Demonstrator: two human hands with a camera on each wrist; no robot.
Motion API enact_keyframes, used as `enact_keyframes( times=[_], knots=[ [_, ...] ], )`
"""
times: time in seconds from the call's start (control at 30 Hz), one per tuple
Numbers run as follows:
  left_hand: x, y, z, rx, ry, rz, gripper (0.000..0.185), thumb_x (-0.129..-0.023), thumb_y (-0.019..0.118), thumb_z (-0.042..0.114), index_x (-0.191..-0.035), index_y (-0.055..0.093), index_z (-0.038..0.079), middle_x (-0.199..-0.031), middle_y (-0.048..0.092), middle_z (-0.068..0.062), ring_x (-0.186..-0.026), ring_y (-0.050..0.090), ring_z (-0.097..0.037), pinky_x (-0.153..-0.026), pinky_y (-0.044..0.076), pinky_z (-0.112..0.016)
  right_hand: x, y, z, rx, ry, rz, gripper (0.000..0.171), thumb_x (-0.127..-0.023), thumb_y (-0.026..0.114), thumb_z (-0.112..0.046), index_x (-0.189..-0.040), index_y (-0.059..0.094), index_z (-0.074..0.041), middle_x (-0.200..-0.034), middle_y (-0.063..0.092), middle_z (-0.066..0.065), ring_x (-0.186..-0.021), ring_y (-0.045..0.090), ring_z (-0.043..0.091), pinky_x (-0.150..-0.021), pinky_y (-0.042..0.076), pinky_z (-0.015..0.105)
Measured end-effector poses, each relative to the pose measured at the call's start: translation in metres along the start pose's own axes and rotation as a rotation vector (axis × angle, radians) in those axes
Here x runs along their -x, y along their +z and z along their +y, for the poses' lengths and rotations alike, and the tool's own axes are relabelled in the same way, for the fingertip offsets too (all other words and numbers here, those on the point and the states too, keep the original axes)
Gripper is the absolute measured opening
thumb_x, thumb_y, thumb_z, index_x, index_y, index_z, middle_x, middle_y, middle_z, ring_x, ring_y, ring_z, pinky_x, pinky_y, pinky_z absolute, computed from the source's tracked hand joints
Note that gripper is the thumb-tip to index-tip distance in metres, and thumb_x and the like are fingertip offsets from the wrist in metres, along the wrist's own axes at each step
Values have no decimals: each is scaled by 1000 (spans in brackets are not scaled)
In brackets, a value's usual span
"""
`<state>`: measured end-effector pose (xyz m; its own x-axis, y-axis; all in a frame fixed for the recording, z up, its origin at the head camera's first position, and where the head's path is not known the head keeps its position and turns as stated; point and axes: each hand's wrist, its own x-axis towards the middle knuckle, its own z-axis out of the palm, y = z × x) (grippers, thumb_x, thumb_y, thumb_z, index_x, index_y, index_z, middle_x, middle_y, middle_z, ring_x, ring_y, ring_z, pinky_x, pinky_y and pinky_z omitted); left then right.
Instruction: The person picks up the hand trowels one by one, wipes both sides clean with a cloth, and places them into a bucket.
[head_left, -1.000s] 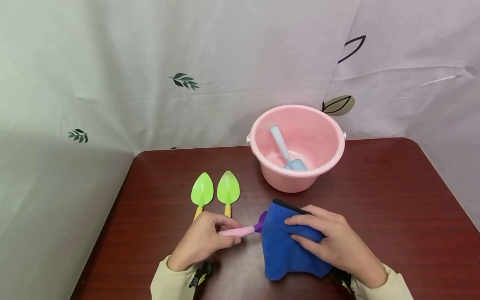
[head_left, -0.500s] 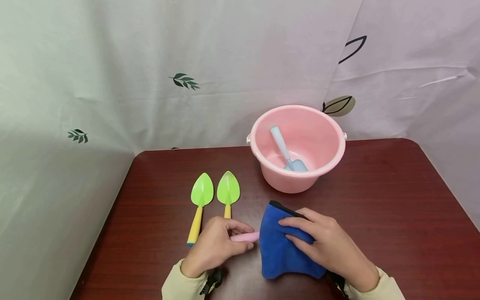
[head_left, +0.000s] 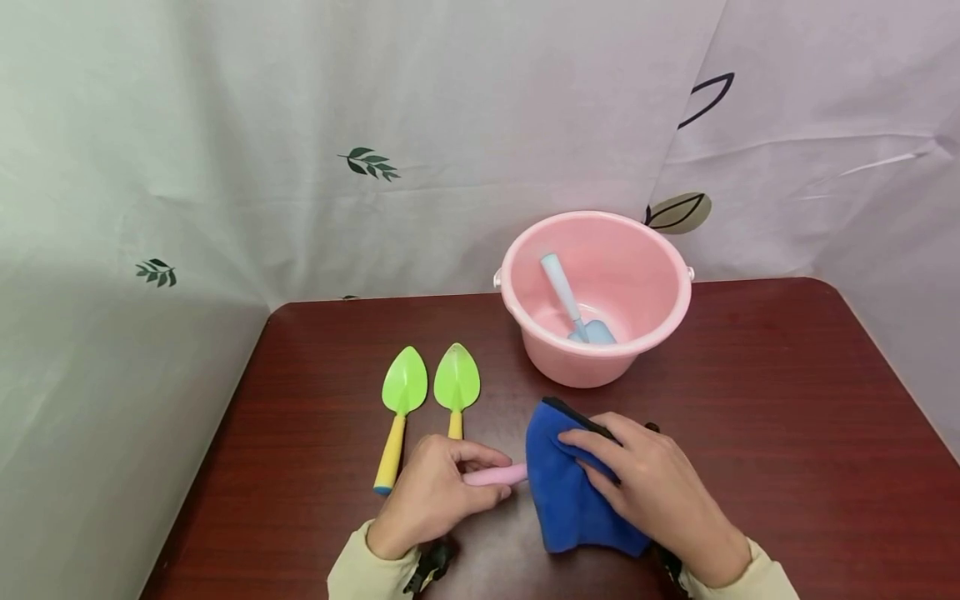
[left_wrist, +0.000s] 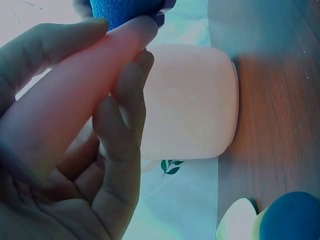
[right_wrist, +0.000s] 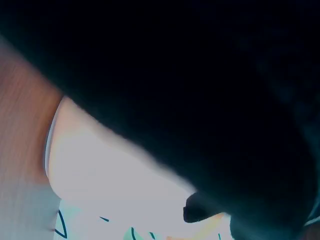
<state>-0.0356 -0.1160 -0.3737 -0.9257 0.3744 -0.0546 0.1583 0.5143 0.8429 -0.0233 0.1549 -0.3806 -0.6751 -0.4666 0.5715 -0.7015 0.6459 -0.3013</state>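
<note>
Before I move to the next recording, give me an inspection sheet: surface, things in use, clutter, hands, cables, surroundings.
Surface: glossy red-brown wood-grain table.
Things in use: slim pink-handled tool, its head mostly hidden behind a blue fabric cloth with black edging.
Clutter: two green-bladed, yellow-handled trowels lying side by side; round pink plastic bucket with a light-blue scoop inside.
Hands: left hand grips the pink handle; right hand holds the cloth.
Cables: nothing seen.
Surroundings: whitish leaf-print drape behind the table.

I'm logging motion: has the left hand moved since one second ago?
Yes: in the head view, the left hand has shifted right relative to the unmoved leftmost green trowel, baring its handle.
</note>
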Motion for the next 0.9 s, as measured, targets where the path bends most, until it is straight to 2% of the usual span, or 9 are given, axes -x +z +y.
enact_keyframes(
  times=[0.1,0.13,0.3,0.47,0.67,0.9],
  knots=[
    [1,-1,1,-9,1,7,19,-72,87,16,-89,81,25,-76,72,18,-65,65,-3,-56,53,-25,0,0,0,23,24,-21,53,-69,86,-7,-118,73,-20,-107,66,2,-90,63,14,-64,55,35],
    [1,-1,1,-12,-1,7,19,-72,87,16,-88,81,25,-76,71,18,-64,64,-3,-55,52,-25,0,0,0,31,36,-24,53,-68,87,-7,-118,73,-20,-106,66,1,-88,63,13,-63,54,35],
    [2,-3,0,-19,-5,5,19,-72,86,16,-88,81,26,-75,70,18,-61,61,-4,-53,51,-25,0,1,0,56,99,-39,49,-70,88,-9,-116,73,-19,-102,66,0,-80,62,12,-60,53,32],
    [2,-5,0,-11,-16,7,18,-74,85,15,-88,81,26,-71,69,19,-61,61,-5,-52,51,-26,0,-1,2,74,136,-36,48,-70,89,-9,-115,74,-19,-101,66,0,-80,64,13,-60,55,32],
    [3,-9,-1,6,-30,15,18,-74,85,15,-88,81,26,-70,68,18,-60,62,-6,-52,51,-26,0,-5,7,88,141,1,49,-69,88,-8,-114,73,-19,-101,66,1,-82,64,14,-61,55,34],
    [2,-14,-3,-3,-13,20,18,-74,85,13,-87,80,24,-75,70,16,-63,63,-6,-54,51,-25,1,-8,11,96,165,17,48,-69,88,-7,-114,74,-18,-100,66,0,-81,63,12,-61,55,33]
  ],
)
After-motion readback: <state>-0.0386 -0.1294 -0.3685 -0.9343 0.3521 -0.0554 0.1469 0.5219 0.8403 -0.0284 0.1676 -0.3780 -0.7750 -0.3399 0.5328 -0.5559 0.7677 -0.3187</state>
